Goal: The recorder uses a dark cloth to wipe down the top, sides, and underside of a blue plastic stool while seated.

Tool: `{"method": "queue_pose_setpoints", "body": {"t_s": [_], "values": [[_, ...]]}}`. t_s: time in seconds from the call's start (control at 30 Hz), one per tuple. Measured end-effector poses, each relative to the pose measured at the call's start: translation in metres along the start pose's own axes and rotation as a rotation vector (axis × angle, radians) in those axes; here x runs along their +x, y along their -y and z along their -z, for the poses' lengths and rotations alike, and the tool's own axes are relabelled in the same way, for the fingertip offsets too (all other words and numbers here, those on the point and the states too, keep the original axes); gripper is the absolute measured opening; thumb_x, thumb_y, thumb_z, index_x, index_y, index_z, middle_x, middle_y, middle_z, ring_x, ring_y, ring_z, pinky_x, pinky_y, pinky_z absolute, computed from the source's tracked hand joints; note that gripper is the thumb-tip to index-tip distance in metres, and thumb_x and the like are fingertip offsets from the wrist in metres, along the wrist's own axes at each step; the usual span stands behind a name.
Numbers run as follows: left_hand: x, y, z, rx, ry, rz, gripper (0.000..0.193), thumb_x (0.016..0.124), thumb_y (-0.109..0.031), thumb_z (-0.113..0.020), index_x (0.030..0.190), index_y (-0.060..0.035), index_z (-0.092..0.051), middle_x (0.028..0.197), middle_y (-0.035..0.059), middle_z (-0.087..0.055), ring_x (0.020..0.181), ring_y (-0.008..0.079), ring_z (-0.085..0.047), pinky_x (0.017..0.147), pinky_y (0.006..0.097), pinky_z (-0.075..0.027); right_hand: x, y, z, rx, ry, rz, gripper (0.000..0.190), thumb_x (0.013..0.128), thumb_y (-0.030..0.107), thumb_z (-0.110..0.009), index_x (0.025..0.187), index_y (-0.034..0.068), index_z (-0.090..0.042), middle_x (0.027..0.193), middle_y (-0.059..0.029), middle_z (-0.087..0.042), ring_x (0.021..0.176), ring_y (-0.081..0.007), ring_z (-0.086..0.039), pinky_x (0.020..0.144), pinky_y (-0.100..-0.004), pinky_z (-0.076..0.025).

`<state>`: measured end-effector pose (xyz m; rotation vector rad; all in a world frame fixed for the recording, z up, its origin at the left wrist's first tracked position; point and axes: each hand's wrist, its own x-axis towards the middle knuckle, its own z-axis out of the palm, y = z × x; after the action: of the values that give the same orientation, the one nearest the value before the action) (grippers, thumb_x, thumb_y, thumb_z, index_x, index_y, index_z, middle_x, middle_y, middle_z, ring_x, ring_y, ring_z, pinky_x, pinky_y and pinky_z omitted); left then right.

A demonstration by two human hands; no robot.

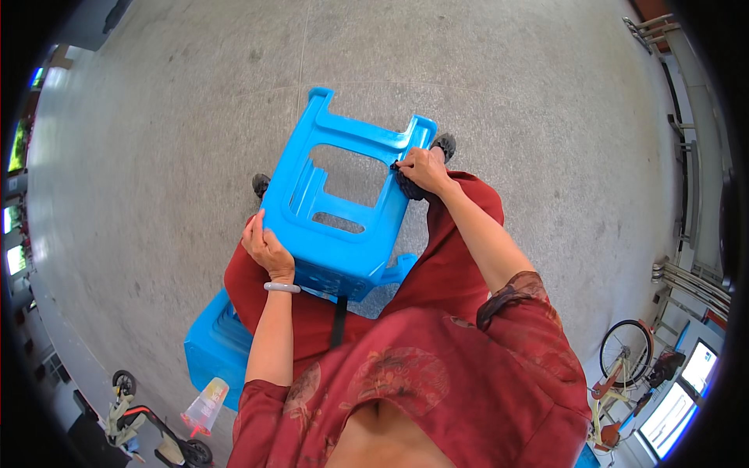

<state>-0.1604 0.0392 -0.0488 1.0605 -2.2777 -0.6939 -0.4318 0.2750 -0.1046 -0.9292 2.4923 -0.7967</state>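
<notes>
A blue plastic stool lies tipped between my knees, with its seat towards me and two leg ends pointing away. A large opening in the upward-facing side shows the inside and the floor. My left hand grips the stool's left edge, its wrist circled by a pale bangle. At the opposite side my right hand pinches a dark, bunched cloth against the leg's edge. Most of the cloth hangs below the fingers, and part is hidden by them.
A second blue stool stands by my left hip. Close to it is a clear plastic cup with red at one end. A kick scooter is at lower left; a bicycle and metal frames line the right. Grey floor spreads ahead.
</notes>
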Motion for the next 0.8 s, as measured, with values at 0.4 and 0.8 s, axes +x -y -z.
{"method": "queue_pose_setpoints", "body": {"t_s": [0.4,0.8], "values": [[0.000,0.001,-0.004,0.016,-0.044,-0.022,0.036,0.085,-0.013,-0.042,0.111,-0.0081,-0.066,0.110,0.0117,-0.058,0.102,0.0284,-0.051,0.093,0.0409,-0.037,-0.011,0.027,-0.014,-0.106,-0.052,-0.203,0.016,0.073,0.017,-0.057,0.075,0.007,-0.070,0.079,-0.0224,-0.065,0.073,-0.0393,-0.065,0.068,-0.0490,-0.053],[0.000,-0.002,-0.003,0.016,-0.072,-0.017,0.034,0.085,-0.013,-0.043,0.110,-0.0103,-0.066,0.109,0.0097,-0.059,0.100,0.0275,-0.051,0.091,0.0415,-0.038,-0.056,0.091,0.000,0.084,0.066,0.054,0.014,0.073,0.021,-0.061,0.074,0.009,-0.069,0.081,-0.0155,-0.066,0.080,-0.0334,-0.064,0.071,-0.0430,-0.052]]}}
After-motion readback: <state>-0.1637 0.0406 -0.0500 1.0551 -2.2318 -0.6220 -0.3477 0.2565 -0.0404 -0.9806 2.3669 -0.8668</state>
